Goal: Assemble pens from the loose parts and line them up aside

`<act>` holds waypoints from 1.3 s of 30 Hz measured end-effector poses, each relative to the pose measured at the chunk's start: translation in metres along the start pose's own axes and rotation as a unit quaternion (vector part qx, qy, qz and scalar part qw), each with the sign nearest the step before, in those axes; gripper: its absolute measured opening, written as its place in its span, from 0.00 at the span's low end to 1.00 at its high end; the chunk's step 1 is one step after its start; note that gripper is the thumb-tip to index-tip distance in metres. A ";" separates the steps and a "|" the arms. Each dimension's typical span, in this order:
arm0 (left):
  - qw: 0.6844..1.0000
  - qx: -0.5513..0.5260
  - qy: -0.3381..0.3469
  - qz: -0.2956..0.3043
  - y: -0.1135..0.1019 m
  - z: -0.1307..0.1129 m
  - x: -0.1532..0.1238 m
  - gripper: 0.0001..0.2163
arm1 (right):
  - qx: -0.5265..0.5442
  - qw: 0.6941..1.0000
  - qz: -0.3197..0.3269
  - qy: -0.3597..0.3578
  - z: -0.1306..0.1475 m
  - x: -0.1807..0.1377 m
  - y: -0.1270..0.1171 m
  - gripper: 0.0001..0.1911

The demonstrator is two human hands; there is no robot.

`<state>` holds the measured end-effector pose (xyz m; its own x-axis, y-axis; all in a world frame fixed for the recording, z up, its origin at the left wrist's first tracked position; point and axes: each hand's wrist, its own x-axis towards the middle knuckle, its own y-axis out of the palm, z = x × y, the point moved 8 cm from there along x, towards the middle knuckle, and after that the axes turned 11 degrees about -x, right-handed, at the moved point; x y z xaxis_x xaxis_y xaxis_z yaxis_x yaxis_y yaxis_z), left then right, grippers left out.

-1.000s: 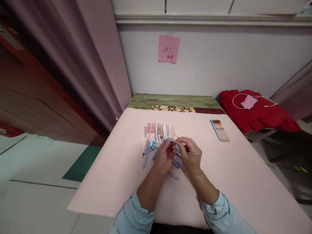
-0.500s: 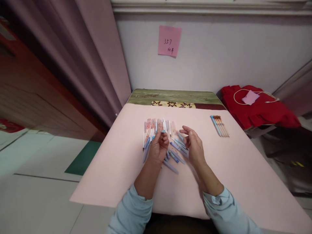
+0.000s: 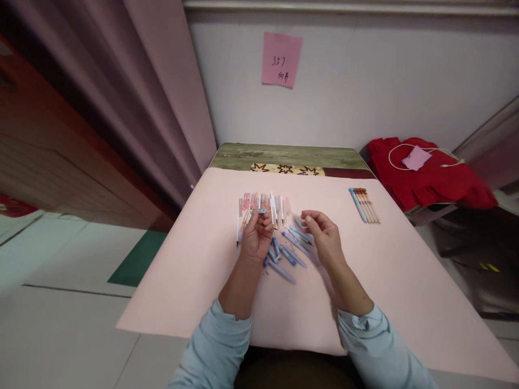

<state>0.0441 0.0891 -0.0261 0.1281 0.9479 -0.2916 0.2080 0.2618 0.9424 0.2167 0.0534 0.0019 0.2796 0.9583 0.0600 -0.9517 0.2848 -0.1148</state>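
Note:
My left hand point(image 3: 257, 237) is closed, palm turned up, with a small blue pen part point(image 3: 263, 211) at the thumb and fingertips. My right hand point(image 3: 326, 235) hovers to the right of it, fingers bent and loosely apart, close to a light blue pen barrel point(image 3: 299, 222). I see nothing clearly held in it. Below and between the hands lie several loose blue pen pieces point(image 3: 287, 254). Beyond them sits a row of clear pinkish pen barrels point(image 3: 254, 200) with white refills point(image 3: 273, 209) alongside. Part of this row is hidden behind my left hand.
Several pens point(image 3: 364, 206), one blue and the others brownish, lie side by side at the table's right. A pale pink cover point(image 3: 194, 281) spreads over the table. Red cloth point(image 3: 441, 183) with a white cable lies beyond the right edge; a purple curtain point(image 3: 162, 81) hangs left.
My left hand has shifted slightly left, still with the small blue part. My right hand's fingers have drawn closer together. The camera view has tilted slightly.

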 end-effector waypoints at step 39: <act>1.000 -0.025 -0.014 0.004 0.000 0.004 -0.001 0.14 | -0.511 0.777 0.221 -0.295 0.004 -0.023 0.066 0.09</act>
<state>0.0483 0.0876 -0.0267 0.1574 0.9447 -0.2877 0.1581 0.2634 0.9516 0.1466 0.0500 -0.0034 -0.4399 0.8753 0.2009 -0.2568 0.0918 -0.9621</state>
